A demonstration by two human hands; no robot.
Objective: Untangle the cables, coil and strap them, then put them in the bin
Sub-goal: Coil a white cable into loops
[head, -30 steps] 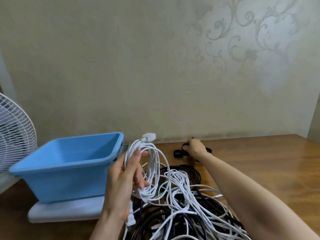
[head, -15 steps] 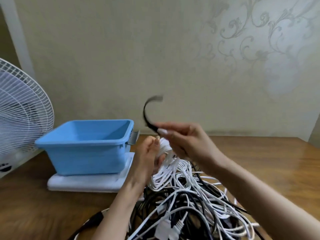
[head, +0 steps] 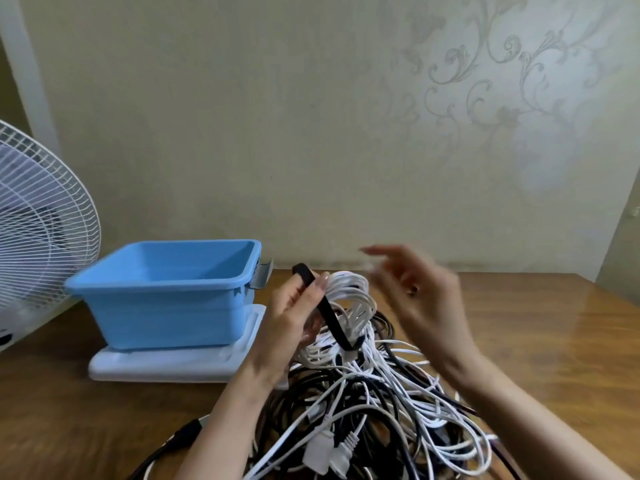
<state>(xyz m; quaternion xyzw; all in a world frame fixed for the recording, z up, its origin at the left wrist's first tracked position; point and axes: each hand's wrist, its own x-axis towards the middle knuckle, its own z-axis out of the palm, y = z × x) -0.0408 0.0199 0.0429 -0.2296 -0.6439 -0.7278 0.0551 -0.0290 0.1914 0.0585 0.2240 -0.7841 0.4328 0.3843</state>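
Observation:
My left hand [head: 292,318] holds a coiled white cable [head: 353,299] above the table and pins a black strap [head: 327,311] against it with the thumb. The strap runs down across the coil. My right hand [head: 420,289] hovers just right of the coil, blurred, fingers spread and holding nothing. Below lies a tangled pile of white and black cables [head: 367,410] with white plugs at the front. The blue bin [head: 166,292] stands to the left, with nothing visible inside.
The bin sits on a white lid or tray [head: 166,367]. A white fan [head: 38,233] stands at the far left edge. The wooden table [head: 540,344] stretches to the right, against a patterned wall.
My right hand brought the black strap from the table's back to the coil, then let it go. My left thumb now pins the strap to the coil.

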